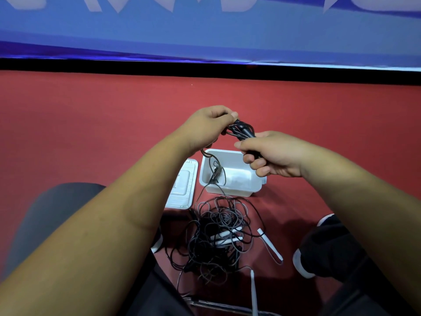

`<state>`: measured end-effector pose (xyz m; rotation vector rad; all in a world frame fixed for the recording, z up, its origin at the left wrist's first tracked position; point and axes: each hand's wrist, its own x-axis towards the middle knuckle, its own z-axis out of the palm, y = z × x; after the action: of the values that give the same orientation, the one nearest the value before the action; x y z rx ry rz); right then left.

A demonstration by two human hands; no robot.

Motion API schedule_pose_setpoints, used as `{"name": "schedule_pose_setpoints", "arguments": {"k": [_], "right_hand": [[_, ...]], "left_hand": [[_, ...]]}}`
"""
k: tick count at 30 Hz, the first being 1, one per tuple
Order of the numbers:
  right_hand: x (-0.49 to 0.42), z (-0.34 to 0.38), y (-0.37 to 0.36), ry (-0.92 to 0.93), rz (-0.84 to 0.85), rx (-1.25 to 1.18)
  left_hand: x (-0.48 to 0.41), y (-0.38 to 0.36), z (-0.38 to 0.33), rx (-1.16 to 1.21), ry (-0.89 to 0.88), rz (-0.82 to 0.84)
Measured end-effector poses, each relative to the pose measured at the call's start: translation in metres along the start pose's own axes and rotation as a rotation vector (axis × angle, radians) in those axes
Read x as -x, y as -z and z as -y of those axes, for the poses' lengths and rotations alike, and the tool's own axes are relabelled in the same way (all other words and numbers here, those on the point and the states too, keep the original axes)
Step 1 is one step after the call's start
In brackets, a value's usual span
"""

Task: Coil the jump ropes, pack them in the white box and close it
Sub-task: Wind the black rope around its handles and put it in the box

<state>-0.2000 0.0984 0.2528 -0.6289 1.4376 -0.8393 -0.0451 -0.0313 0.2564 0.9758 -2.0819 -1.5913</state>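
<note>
In the head view, a black jump rope (pixel 244 131) is held up between both hands above the red floor (pixel 91 137). Its loops are pinched between the curled fingers and thumb of the left hand (pixel 210 125). The lower end of the bundle is gripped in the curled fingers of the right hand (pixel 274 156). This end seems to be a black handle, but it is largely hidden by the fingers and cannot be told for certain. A loose strand is seen to hang from under the left hand down across the white box (pixel 230 190), which stands open on the floor just below the hands. Something dark and slim lies inside the box near its left wall. The lid (pixel 182 185) is laid flat just beside the box, on its left. Nearer the person, a tangle of dark ropes (pixel 216 238) is spread on the floor, with white handles (pixel 270 244) in and beside it.

The coiling step is judged to be in hand, on an early rope. Packing has hardly begun and the box is not yet closed. For the next move, the trailing strand would need to be wound onto the bundle, with the loops kept pinched so that they do not spring apart. It may first have to be freed from the tangle. Only then could the coil be lowered into the box.
</note>
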Motion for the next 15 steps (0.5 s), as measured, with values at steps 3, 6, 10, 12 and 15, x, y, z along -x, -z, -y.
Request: {"name": "schedule_pose_setpoints", "arguments": {"k": [3,6,10,12,15], "right_hand": [[-0.003,-0.001,-0.001,0.015,-0.050,-0.051],[-0.006,-0.002,0.000,0.045,-0.133,-0.082],[-0.010,-0.006,0.002,0.078,-0.182,-0.100],[-0.013,-0.007,0.003,0.087,-0.187,-0.095],[-0.018,-0.010,0.006,0.087,-0.198,-0.105]], "left_hand": [[0.002,0.003,-0.004,-0.149,-0.060,-0.083],[0.000,0.009,-0.005,-0.248,0.001,-0.118],[0.001,0.015,-0.006,-0.208,0.012,0.006],[0.004,0.015,-0.008,-0.144,-0.006,0.085],[0.007,0.012,-0.011,-0.053,-0.033,0.177]]}}
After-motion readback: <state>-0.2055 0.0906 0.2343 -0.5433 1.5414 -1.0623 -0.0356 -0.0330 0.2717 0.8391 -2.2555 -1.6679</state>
